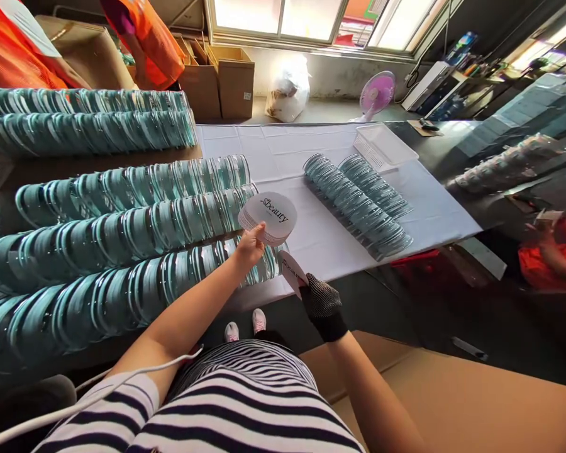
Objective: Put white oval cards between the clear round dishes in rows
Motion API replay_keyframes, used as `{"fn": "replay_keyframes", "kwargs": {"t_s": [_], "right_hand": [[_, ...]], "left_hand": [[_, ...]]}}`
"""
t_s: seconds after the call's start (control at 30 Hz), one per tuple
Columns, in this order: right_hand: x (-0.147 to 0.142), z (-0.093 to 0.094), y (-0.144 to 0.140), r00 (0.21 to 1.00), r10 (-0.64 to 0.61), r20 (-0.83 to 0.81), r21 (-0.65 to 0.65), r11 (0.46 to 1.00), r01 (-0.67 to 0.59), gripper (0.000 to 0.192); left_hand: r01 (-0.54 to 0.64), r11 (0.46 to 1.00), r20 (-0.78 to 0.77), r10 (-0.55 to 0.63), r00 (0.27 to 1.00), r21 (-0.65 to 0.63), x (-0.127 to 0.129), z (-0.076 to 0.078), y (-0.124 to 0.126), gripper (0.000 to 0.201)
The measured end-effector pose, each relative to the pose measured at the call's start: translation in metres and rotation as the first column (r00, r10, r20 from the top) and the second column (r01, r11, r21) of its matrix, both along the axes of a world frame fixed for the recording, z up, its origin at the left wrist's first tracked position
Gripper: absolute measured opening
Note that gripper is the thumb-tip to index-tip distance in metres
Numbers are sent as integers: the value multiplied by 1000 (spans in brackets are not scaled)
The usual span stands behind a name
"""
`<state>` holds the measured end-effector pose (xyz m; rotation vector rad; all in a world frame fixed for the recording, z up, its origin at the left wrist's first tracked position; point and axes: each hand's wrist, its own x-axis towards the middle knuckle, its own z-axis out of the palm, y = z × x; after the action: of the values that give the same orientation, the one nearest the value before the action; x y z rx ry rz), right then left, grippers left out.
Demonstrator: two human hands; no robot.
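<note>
Round white cards [270, 217], a fanned paper stack printed "beauty", sit pinched in the bare left hand [251, 246] above the table's near edge. The right hand [321, 305], in a dark knit glove, grips what looks like one more card [292, 272]. Glossy teal-rimmed discs [122, 251] lie in overlapping rows on the table [283, 157].
</note>
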<state>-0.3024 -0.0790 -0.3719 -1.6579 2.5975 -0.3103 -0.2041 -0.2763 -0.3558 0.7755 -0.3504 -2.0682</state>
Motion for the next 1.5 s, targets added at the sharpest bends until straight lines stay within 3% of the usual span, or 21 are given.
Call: {"fn": "replay_keyframes", "kwargs": {"t_s": [0.13, 0.2, 0.4, 0.6, 0.73, 0.83, 0.93, 1.0, 1.03, 1.1, 1.13, 1.23, 1.3, 1.37, 1.43, 1.5], "right_hand": [[-3, -3, -33, 998, -27, 48, 248, 969, 15, 29], [-3, -7, -36, 995, -56, 82, 299, 954, 29, 30], [-1, -18, -34, 997, -55, 49, 87, 995, 51, 29], [6, -32, -60, 999, -22, 40, 171, 985, 15, 34], [10, -41, -59, 983, 1, 182, 175, 984, -33, 31], [7, -43, -57, 862, -31, 507, 150, 987, -53, 26], [-2, -39, -58, 553, 12, 833, 88, 984, -152, 40], [-10, -31, -60, 420, 16, 907, 65, 982, -177, 43], [-14, -24, -61, 417, -2, 909, 79, 983, -166, 41], [-24, -7, -66, 551, -33, 834, 77, 995, -57, 38], [-30, 3, -70, 628, -20, 778, 8, 1000, 22, 39], [-40, 32, -86, 818, 79, 570, -341, 928, 148, 52], [-35, 45, -93, 897, 146, 417, -459, 886, 69, 59], [-19, 51, -95, 946, 192, 262, -490, 871, -41, 61], [5, 50, -94, 965, 236, 118, -478, 865, -153, 58], [25, 47, -93, 964, 250, 92, -401, 895, -194, 50]], "left_hand": [[3, 999, 4, -3, 1000, 40, 7, 0, -1, 36], [-3, 998, -5, 4, 1000, 70, 9, 0, -1, 33], [25, 986, -27, -21, 999, 166, 12, 2, -2, 29], [27, 984, -31, -22, 999, 177, 14, 1, -3, 31], [28, 987, -24, -25, 999, 159, 13, -5, -2, 31], [-3, 992, 0, 3, 1000, 128, 12, -6, 2, 35], [-41, 997, -7, 41, 999, 60, 10, -6, 6, 40], [-58, 998, -5, 58, 998, 40, 8, -4, 9, 42], [-64, 997, 0, 64, 998, 34, 7, -3, 10, 43], [-74, 997, 7, 74, 997, 11, 6, 1, 12, 45], [-80, 997, 6, 80, 997, -9, 5, 3, 13, 47], [-85, 993, -4, 85, 996, -77, 9, 10, 20, 50], [-68, 992, 17, 70, 997, -102, 16, 12, 26, 47], [-62, 991, 63, 70, 996, -116, 25, 11, 32, 41], [-68, 987, 101, 83, 991, -146, 34, 8, 38, 33], [-46, 987, 137, 67, 988, -153, 41, 5, 43, 25]]}}
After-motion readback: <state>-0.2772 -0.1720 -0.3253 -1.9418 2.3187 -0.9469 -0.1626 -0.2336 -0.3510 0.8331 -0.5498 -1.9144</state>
